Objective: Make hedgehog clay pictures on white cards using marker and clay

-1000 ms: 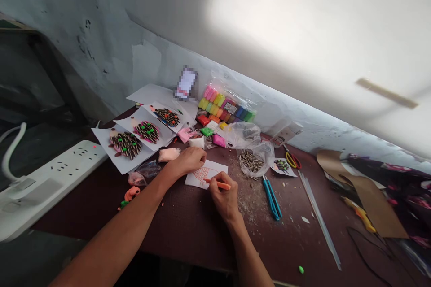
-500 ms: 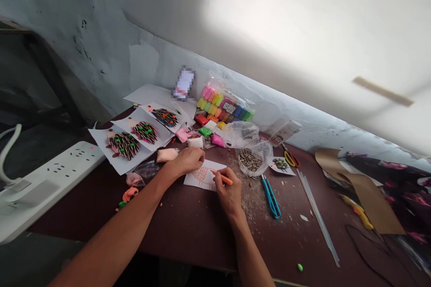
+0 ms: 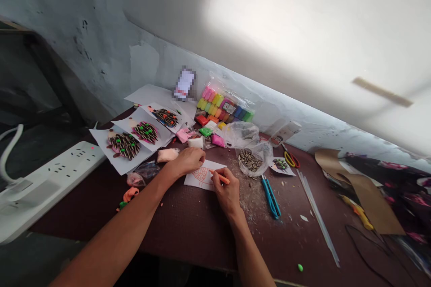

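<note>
My right hand (image 3: 228, 190) is closed round an orange felt-tip pen (image 3: 222, 179), its tip at a white sheet of paper (image 3: 193, 181). An orange line drawing (image 3: 201, 174) with a rounded, scale-patterned body and short legs shows on the sheet; my right hand covers part of it. At the sheet's upper left, my left hand (image 3: 190, 160) rests with bent fingers, holding the paper down; its fingertips are partly hidden. Beside the left wrist lies a packet of peach-coloured clay (image 3: 167, 155). A packet of white clay (image 3: 195, 142) sits just beyond that hand.
Seed-covered hedgehog pictures (image 3: 124, 144) lie at left, near a power strip (image 3: 63, 172). Bagged clay (image 3: 224, 105) stands behind. Rightward are a bag of seeds (image 3: 251, 161), a blue utility knife (image 3: 271, 197), scissors (image 3: 291, 159), clear glue sticks (image 3: 318, 217) and a yellow glue gun (image 3: 358, 213).
My right hand and the felt-tip pen have shifted slightly left over the drawing, and the pen leans lower. My left hand stays in place on the paper.
</note>
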`<state>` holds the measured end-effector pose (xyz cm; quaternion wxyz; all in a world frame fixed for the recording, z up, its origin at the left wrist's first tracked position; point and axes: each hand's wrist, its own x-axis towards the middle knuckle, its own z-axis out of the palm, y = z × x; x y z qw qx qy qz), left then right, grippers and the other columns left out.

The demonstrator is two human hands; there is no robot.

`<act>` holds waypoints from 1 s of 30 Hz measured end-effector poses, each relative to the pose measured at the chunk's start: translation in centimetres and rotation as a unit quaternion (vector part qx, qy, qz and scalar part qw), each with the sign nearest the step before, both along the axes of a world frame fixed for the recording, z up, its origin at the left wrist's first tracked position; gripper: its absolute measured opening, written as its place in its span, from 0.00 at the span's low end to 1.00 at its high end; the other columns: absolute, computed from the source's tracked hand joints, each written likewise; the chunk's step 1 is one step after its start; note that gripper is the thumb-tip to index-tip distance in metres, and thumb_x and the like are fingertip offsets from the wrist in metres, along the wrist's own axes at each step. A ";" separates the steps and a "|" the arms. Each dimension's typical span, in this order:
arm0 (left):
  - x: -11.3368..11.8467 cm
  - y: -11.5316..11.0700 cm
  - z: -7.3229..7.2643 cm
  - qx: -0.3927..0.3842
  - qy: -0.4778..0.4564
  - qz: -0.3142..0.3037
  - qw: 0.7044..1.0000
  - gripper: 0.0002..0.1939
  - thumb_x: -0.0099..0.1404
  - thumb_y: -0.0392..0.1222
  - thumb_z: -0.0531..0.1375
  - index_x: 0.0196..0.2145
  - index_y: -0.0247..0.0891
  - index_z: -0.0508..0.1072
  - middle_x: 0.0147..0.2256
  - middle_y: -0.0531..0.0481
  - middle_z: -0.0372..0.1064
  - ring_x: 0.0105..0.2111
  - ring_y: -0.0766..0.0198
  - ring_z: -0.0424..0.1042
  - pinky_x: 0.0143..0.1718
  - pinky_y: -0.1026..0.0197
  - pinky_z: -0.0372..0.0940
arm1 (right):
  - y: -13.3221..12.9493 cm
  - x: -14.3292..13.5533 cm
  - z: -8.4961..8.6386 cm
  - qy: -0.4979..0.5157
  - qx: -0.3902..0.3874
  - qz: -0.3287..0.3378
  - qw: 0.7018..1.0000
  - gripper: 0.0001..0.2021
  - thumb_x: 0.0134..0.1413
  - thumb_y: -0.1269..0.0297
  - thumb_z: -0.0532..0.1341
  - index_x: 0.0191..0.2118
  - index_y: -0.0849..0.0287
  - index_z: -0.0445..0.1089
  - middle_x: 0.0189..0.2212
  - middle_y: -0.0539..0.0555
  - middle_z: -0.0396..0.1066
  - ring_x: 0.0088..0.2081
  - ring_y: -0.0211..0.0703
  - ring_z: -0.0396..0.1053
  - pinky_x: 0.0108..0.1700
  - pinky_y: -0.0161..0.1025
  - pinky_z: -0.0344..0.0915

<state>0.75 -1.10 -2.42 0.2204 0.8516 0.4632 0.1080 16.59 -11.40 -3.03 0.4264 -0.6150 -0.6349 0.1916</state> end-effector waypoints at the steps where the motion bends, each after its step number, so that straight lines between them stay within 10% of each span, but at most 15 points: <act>1: 0.0 0.0 0.0 -0.001 0.000 0.000 1.000 0.11 0.59 0.33 0.55 0.34 0.38 0.77 0.38 0.45 0.77 0.39 0.59 0.74 0.38 0.63 0.65 | 0.0 0.0 0.0 0.000 -0.002 0.001 1.000 0.12 0.58 0.58 0.57 0.29 0.58 0.69 0.23 0.50 0.72 0.23 0.36 0.66 0.27 0.32 0.61; 30: 0.9 -0.2 0.3 -0.011 -0.008 0.000 1.000 0.10 0.59 0.34 0.55 0.34 0.37 0.77 0.38 0.45 0.76 0.40 0.58 0.73 0.42 0.61 0.64 | 0.1 0.0 -0.4 -0.001 0.000 0.000 1.000 0.11 0.58 0.59 0.56 0.29 0.58 0.68 0.23 0.50 0.70 0.23 0.37 0.66 0.27 0.32 0.60</act>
